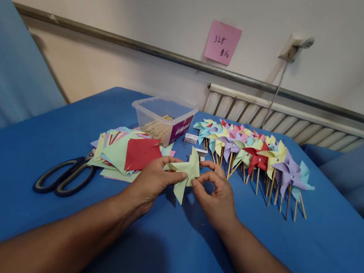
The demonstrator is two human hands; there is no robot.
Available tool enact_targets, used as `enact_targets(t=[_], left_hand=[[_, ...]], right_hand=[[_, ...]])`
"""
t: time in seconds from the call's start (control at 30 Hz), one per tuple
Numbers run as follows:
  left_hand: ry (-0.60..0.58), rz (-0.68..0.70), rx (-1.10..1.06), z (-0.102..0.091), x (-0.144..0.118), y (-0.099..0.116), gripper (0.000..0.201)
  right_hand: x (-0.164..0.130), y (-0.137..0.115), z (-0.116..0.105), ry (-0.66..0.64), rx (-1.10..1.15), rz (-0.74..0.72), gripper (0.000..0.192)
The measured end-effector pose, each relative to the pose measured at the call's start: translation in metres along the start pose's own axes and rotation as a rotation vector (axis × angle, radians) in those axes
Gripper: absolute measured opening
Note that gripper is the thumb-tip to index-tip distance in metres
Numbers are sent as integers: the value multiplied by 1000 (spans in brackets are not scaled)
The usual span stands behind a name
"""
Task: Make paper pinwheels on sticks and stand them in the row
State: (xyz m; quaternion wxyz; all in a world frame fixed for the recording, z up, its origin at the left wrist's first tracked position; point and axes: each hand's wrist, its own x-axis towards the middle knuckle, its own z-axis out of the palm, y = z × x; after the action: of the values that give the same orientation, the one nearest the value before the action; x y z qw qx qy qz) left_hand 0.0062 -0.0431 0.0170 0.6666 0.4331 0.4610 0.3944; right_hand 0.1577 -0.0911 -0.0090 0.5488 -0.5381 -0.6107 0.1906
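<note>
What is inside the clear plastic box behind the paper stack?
The box holds a bundle of thin wooden sticks, lying at the bottom. Its purple label covers part of the inside, so anything behind it cannot be seen.

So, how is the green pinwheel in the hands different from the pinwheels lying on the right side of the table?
The green pinwheel has no stick, while the finished pinwheels each have a wooden stick. It is held up between the left hand and right hand; the finished ones lie in a row on the blue table. It is one colour; the row mixes red, yellow, purple and blue. All are folded paper.
</note>
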Motion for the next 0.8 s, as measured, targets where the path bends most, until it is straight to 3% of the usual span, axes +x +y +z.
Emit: enact_targets(t=[0.6, 0.7, 0.8], left_hand=[[21, 59, 150, 1, 2, -3, 44], [27, 32, 121, 0, 2, -4, 45], [-1, -3, 32, -1, 3, -4, 44]], right_hand=[[2, 7, 3, -16, 124, 219, 15], [1, 6, 3, 10, 88, 180, 14], [-1, 1, 1, 69, -38, 17, 9]])
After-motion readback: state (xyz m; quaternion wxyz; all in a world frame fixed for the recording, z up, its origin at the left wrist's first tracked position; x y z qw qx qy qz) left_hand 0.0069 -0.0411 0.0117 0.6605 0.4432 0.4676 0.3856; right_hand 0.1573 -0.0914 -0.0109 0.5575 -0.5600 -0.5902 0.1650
